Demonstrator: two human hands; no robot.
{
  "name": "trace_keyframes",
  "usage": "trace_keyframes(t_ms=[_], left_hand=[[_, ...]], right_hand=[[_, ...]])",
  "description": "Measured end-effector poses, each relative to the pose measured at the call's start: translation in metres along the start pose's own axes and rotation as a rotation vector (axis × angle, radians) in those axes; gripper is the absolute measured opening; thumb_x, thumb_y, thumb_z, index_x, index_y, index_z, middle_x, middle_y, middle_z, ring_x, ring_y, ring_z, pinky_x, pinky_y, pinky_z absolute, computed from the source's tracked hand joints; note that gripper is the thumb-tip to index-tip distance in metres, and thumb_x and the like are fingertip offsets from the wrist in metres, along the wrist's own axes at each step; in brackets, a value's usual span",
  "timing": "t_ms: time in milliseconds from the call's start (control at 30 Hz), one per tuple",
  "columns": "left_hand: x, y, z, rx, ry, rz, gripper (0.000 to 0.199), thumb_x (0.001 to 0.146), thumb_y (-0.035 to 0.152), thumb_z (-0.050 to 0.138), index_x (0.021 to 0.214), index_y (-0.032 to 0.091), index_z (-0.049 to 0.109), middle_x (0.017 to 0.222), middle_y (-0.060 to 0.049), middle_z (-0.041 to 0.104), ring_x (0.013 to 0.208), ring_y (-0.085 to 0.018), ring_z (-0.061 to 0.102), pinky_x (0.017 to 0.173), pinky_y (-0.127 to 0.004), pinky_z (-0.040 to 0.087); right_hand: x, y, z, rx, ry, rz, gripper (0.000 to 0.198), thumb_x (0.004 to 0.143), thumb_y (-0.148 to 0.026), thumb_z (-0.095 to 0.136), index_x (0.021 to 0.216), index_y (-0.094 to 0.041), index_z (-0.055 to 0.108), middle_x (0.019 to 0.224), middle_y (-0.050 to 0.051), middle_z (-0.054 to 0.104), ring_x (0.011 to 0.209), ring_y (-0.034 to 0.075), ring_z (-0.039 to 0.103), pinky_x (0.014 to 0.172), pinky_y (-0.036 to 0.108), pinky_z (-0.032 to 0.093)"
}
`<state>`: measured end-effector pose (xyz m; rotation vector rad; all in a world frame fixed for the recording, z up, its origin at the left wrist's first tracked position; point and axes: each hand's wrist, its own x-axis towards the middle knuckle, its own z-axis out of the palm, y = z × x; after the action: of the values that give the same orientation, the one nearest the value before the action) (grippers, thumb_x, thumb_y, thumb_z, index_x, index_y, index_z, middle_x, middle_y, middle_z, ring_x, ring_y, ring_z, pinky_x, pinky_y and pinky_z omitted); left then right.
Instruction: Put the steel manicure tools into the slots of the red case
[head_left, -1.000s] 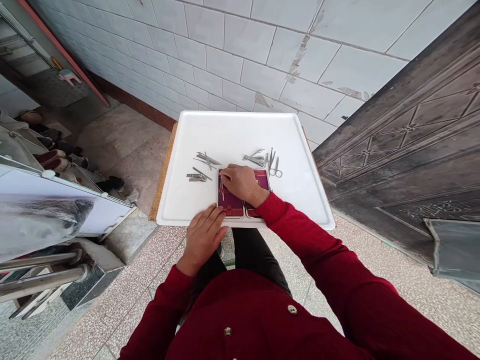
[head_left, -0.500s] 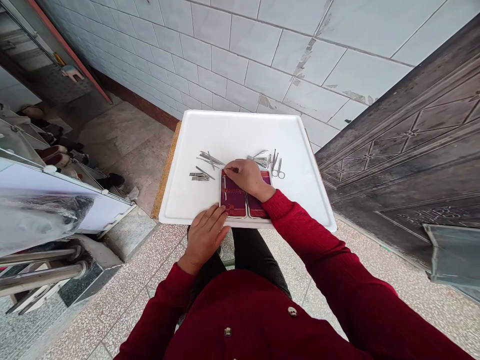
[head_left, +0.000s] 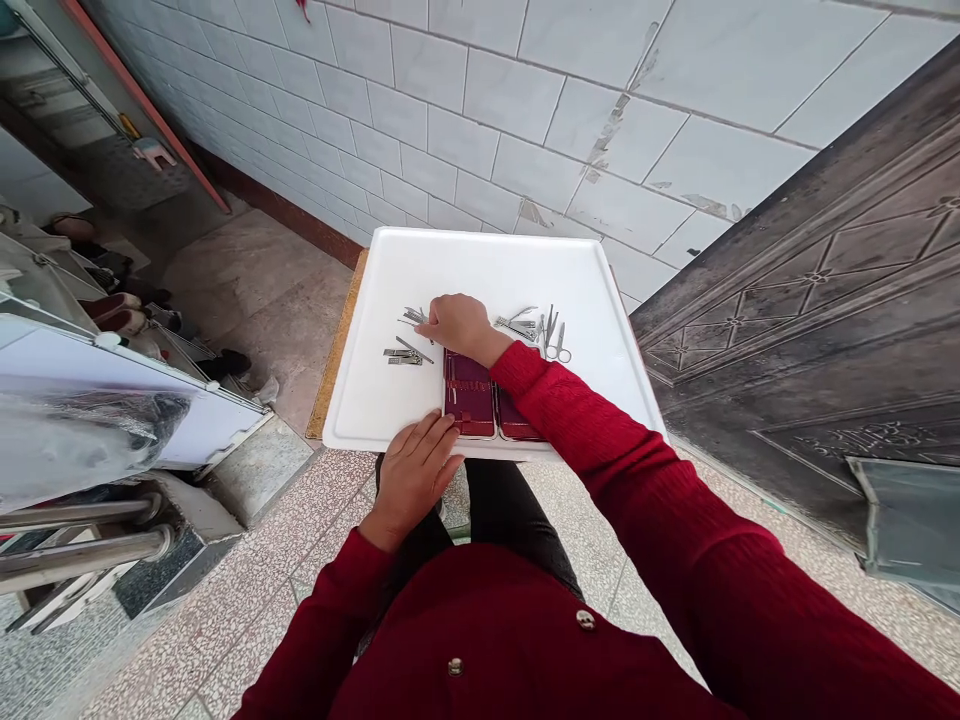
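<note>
An open manicure case [head_left: 474, 402], dark red with a purple lining and a row of loops, lies at the tray's near edge. A slim metal tool sits in its left side. My left hand [head_left: 415, 465] lies flat with stretched fingers on the case's near left corner. Beyond the case, my right hand [head_left: 459, 325] has its fingers pinched together over a pile of slim metal tools [head_left: 412, 314]; whatever is between the fingertips is hidden. Nail clippers [head_left: 405, 357] lie left of the case. Small scissors [head_left: 559, 352] and more clippers [head_left: 519, 327] are to its right.
The white tray [head_left: 480, 234] rests on a brown board [head_left: 337, 345]. A tiled wall [head_left: 480, 130] stands behind it, a dark patterned metal door [head_left: 810, 330] on the right. Shelves with shoes [head_left: 120, 315] are at the left.
My right hand has moved left and away from me, from over the case to the pile of slim tools. My left hand stays on the case corner.
</note>
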<state>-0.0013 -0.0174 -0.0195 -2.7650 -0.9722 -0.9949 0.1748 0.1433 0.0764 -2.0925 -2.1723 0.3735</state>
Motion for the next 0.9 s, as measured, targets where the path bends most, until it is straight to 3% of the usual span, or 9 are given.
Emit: trace_keyframes(t_ms=[67,267,900], left_hand=[[0.0,0.0,-0.001,-0.002,0.008,0.002,0.027,0.104,0.029,0.06,0.127,0.016,0.068,0.134,-0.01,0.074,0.132,-0.026,0.065,0.108,-0.04,0.05],[-0.001,-0.001,0.0,-0.005,-0.006,-0.002,0.027,0.105,0.029,0.058,0.127,0.017,0.067,0.134,-0.01,0.074,0.132,-0.026,0.065,0.108,-0.04,0.049],[0.0,0.0,-0.001,-0.012,-0.001,0.004,0.028,0.104,0.027,0.059,0.129,0.016,0.067,0.132,-0.011,0.074,0.132,-0.027,0.065,0.108,-0.041,0.049]], right_hand=[[0.007,-0.002,0.003,-0.041,-0.028,0.013,0.032,0.095,-0.043,0.066,0.106,-0.015,0.075,0.109,0.015,0.078,0.101,0.03,0.071,0.078,0.034,0.052],[0.012,-0.003,0.008,-0.073,-0.037,0.028,0.024,0.093,-0.015,0.058,0.112,-0.012,0.073,0.115,0.017,0.076,0.105,0.031,0.071,0.079,0.034,0.053],[0.006,0.005,0.01,-0.079,-0.022,-0.103,0.018,0.092,-0.017,0.06,0.103,-0.011,0.074,0.108,0.016,0.078,0.098,0.029,0.071,0.073,0.033,0.046]])
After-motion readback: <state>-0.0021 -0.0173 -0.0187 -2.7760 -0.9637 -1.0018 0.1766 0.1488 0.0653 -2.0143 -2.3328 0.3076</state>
